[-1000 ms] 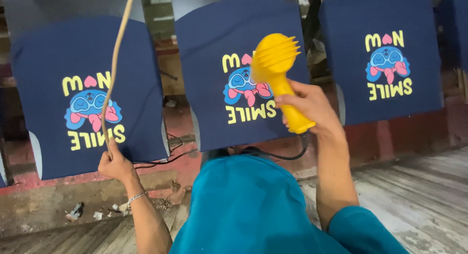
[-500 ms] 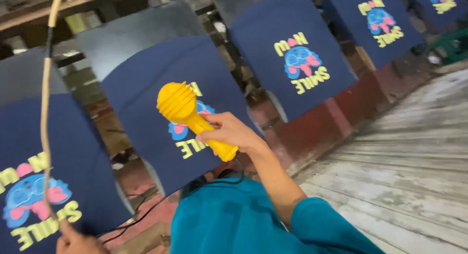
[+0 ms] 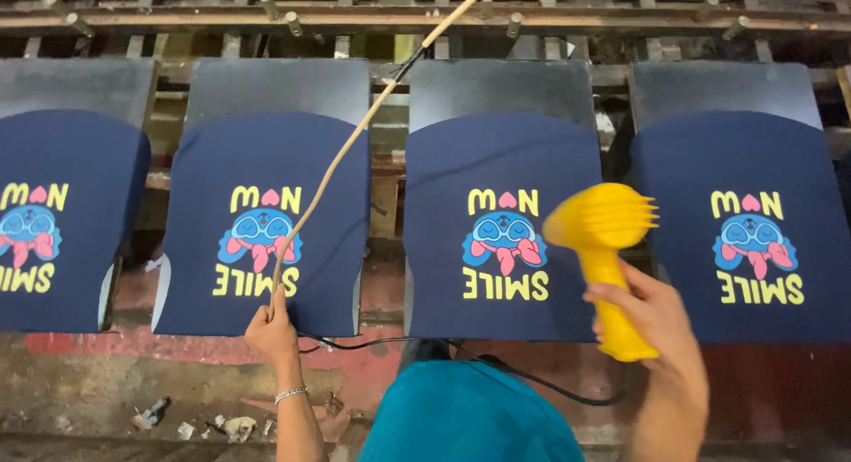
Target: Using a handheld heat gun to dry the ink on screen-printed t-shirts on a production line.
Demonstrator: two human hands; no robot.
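My right hand point(image 3: 651, 324) grips the handle of a yellow hair dryer point(image 3: 605, 249), whose nozzle points up over the gap between two navy printed garments point(image 3: 501, 223) point(image 3: 753, 240). My left hand point(image 3: 270, 324) holds a tan cord point(image 3: 355, 138) that runs up and to the right, out of the top of the view, across another navy garment point(image 3: 266, 223). Each garment lies on a dark pallet board and carries a blue cartoon print with yellow letters. A black cable point(image 3: 532, 382) trails below the boards toward the dryer.
A fourth printed garment point(image 3: 62, 223) lies at the far left. Behind the boards run rusty metal rails point(image 3: 425, 19). Below them is a red-stained ledge point(image 3: 133, 347) and a dirty floor with scraps point(image 3: 151, 415). My teal clothing point(image 3: 470, 422) fills the bottom middle.
The view has swung from a tilted look to facing the row of boards squarely. The dryer has moved right, from over one print to the gap beyond it. My left hand still holds the cord.
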